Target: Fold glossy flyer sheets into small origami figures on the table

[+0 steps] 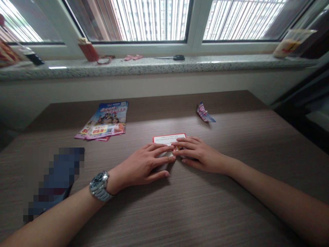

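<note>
A white sheet of paper with a red border (164,139) lies on the brown wooden table (205,212), its near part covered by my fingers. My left hand (144,163), with a metal watch (99,185) on the wrist, rests flat over the paper's left and lower side. From the right my right hand (199,154) lies over the paper's other side. Fingers on both hands are stretched out, and their tips meet near the middle of the sheet. Whatever is under the fingertips stays hidden.
Several flyers (110,120) lie at the back left. A folded, patterned paper piece (204,113) stands at the back right. Near my left forearm is a dark blue, pixelated item (60,175). Scissors (177,57), a red box (88,50) and a plastic cup (289,44) are on the windowsill.
</note>
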A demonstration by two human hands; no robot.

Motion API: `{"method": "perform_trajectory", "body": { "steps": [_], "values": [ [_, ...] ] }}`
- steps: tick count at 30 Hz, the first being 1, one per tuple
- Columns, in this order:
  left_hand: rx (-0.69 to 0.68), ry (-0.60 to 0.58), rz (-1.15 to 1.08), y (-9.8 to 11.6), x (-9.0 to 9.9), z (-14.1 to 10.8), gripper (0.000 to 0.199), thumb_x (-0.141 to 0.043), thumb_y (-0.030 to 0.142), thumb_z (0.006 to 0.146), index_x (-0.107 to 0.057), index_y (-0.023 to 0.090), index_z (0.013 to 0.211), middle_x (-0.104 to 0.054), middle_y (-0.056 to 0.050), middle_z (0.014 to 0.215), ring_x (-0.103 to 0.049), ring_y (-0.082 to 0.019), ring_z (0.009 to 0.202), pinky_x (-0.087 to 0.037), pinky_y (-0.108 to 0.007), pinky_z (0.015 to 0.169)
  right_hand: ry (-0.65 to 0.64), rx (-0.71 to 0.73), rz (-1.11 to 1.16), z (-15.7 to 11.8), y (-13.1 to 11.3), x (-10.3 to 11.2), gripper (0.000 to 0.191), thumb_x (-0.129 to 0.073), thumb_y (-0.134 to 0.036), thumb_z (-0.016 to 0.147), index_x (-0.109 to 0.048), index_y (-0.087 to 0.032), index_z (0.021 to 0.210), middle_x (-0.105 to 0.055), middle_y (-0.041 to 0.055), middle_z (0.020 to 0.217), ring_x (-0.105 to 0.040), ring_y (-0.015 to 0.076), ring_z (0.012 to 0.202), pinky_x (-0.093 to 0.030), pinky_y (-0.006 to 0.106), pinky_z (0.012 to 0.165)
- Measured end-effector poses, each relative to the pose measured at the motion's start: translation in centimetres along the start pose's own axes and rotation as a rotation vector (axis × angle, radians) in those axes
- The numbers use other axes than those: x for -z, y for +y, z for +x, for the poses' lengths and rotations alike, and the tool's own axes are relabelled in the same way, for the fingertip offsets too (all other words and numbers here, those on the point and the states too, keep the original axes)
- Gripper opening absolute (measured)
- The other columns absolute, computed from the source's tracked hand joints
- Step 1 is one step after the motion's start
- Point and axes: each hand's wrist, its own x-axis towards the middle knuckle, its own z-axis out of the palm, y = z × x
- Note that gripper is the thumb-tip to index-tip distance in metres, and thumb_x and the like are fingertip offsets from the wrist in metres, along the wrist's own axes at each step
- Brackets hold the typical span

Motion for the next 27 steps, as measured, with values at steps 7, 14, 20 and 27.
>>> {"method": "perform_trajectory", "body": {
  "steps": [7, 14, 20, 27],
  "values": [
    [0.020, -0.015, -0.008, 0.1, 0.0, -0.1, 0.047, -0.056, 0.048, 0.102, -0.056, 0.029, 0.144, -0.043, -0.008, 0.161, -0.043, -0.033, 0.146, -0.038, -0.055, 0.119, 0.003, 0.000, -0.004, 0.0, -0.1, 0.1, 0.036, -0.053, -0.032, 0.105, -0.060, -0.027, 0.140, -0.055, 0.0075, 0.154, -0.047, 0.0251, 0.144, -0.036, 0.051, 0.119],
    [0.020, -0.035, -0.037, 0.0, 0.0, -0.1, 0.047, -0.054, 0.048, 0.103, -0.055, 0.029, 0.146, -0.041, -0.007, 0.163, -0.043, -0.031, 0.147, -0.041, -0.052, 0.118, 0.039, 0.008, -0.029, -0.2, -0.1, -0.2, 0.037, -0.054, -0.031, 0.104, -0.062, -0.025, 0.139, -0.052, 0.0117, 0.155, -0.045, 0.0270, 0.145, -0.038, 0.052, 0.118],
    [0.010, -0.049, -0.029, 0.0, 0.2, -0.1, 0.049, -0.052, 0.049, 0.104, -0.052, 0.030, 0.149, -0.037, -0.007, 0.165, -0.040, -0.031, 0.149, -0.040, -0.052, 0.120, 0.098, 0.035, -0.074, -0.4, -0.6, -0.1, 0.035, -0.056, -0.029, 0.103, -0.064, -0.025, 0.137, -0.053, 0.0120, 0.152, -0.043, 0.0287, 0.144, -0.040, 0.053, 0.117],
    [0.013, -0.033, -0.032, 0.1, 0.2, -0.1, 0.048, -0.054, 0.049, 0.103, -0.053, 0.031, 0.147, -0.041, -0.007, 0.162, -0.043, -0.033, 0.146, -0.042, -0.054, 0.118, 0.144, 0.051, -0.068, -0.5, -1.1, 0.1, 0.033, -0.059, -0.031, 0.102, -0.068, -0.026, 0.133, -0.061, 0.0116, 0.133, -0.050, 0.0282, 0.128, -0.047, 0.048, 0.110]
  ]
}}
